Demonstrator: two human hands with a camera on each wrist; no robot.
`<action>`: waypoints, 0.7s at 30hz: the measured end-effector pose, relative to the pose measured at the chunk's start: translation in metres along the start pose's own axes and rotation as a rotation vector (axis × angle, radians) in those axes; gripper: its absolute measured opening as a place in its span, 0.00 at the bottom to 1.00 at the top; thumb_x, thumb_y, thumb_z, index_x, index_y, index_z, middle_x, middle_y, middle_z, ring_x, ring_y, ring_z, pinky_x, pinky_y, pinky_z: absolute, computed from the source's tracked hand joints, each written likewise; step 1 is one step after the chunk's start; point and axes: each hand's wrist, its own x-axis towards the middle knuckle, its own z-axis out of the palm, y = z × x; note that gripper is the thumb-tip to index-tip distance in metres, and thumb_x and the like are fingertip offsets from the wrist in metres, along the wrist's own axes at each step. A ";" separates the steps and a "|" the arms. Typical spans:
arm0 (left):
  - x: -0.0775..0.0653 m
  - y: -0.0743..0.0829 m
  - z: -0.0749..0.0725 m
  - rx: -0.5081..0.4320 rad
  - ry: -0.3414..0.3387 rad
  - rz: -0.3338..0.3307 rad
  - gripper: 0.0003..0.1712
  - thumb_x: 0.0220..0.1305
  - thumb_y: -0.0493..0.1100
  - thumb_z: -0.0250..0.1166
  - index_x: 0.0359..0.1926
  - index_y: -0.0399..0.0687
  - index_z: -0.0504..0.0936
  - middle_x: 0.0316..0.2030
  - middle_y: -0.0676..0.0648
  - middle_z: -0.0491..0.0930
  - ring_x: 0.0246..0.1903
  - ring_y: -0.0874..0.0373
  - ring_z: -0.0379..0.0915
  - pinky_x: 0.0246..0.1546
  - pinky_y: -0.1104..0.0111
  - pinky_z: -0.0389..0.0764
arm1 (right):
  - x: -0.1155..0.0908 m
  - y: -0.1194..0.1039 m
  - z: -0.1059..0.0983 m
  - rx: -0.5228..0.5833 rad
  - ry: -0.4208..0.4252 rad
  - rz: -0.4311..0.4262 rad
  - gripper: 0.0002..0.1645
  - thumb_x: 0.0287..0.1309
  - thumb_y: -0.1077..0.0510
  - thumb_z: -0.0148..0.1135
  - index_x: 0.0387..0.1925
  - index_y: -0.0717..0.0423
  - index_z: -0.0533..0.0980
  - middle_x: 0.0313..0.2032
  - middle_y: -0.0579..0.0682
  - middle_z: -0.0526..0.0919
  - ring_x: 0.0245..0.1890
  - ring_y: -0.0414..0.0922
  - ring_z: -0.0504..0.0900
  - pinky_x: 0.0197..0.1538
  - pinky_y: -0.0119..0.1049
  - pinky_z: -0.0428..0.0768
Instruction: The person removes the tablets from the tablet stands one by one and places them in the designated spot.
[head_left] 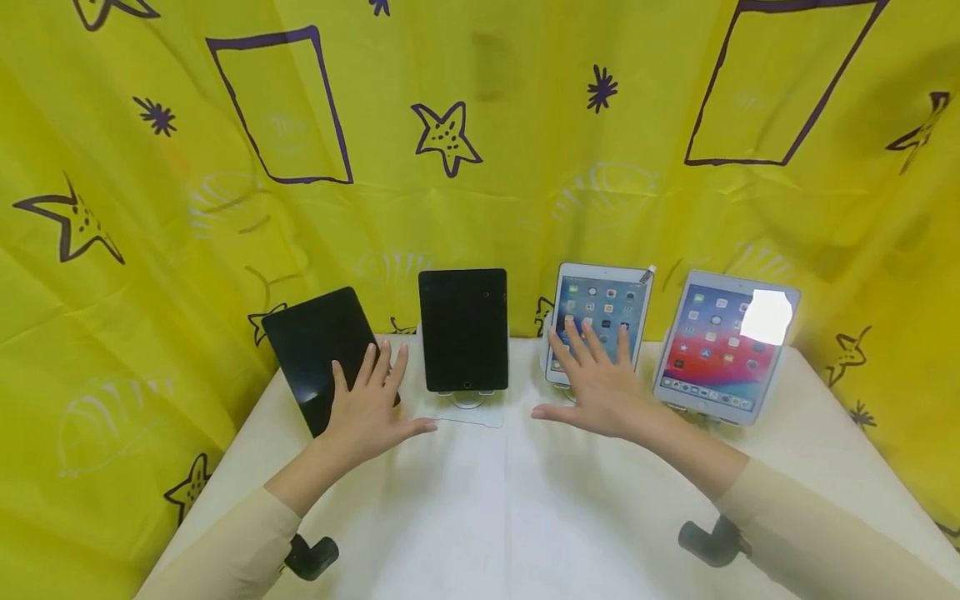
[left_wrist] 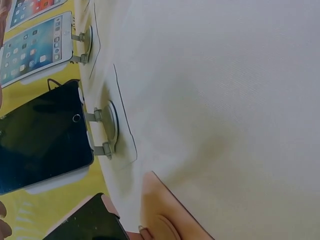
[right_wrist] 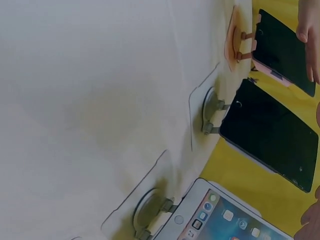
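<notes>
My left hand (head_left: 366, 410) is held out with its fingers spread, overlapping the lower right of the leftmost black tablet (head_left: 309, 346) in the head view. Fingers spread as well, my right hand (head_left: 603, 390) overlaps the lower part of a white tablet (head_left: 606, 287) with a lit home screen. Neither hand grips anything. Between the hands stands a black-fronted tablet (head_left: 465, 329) with a dark screen. Right of my right hand leans another white tablet (head_left: 701, 367), its screen red and blue, with bright glare in one corner.
Tablets rest on folding stands with round hinges, such as the grey stand (left_wrist: 109, 127) and a pinkish stand (right_wrist: 237, 42). A small tag (head_left: 647, 275) sits on one white tablet's corner. Behind the white table (head_left: 480, 517) hangs a yellow patterned curtain (head_left: 510, 217).
</notes>
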 end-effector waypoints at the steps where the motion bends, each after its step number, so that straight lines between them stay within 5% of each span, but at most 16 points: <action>1: -0.001 -0.002 0.000 -0.004 0.001 -0.002 0.65 0.46 0.80 0.57 0.74 0.48 0.45 0.73 0.39 0.40 0.72 0.41 0.35 0.61 0.31 0.35 | 0.001 0.001 0.000 -0.002 0.005 0.002 0.63 0.47 0.22 0.53 0.74 0.53 0.46 0.73 0.60 0.43 0.72 0.63 0.42 0.64 0.70 0.29; 15: -0.009 -0.023 -0.005 -0.038 0.018 -0.035 0.65 0.49 0.77 0.58 0.75 0.51 0.36 0.74 0.38 0.40 0.72 0.39 0.34 0.61 0.31 0.31 | 0.014 -0.006 -0.002 0.026 0.000 -0.004 0.63 0.48 0.21 0.52 0.74 0.53 0.45 0.73 0.60 0.43 0.72 0.62 0.41 0.64 0.70 0.28; 21: -0.009 -0.029 -0.007 -0.050 0.044 -0.066 0.65 0.48 0.74 0.61 0.75 0.48 0.40 0.73 0.37 0.40 0.72 0.38 0.34 0.61 0.31 0.31 | 0.022 -0.011 -0.003 0.018 0.018 -0.007 0.64 0.47 0.21 0.52 0.74 0.52 0.44 0.73 0.59 0.43 0.72 0.61 0.42 0.64 0.70 0.30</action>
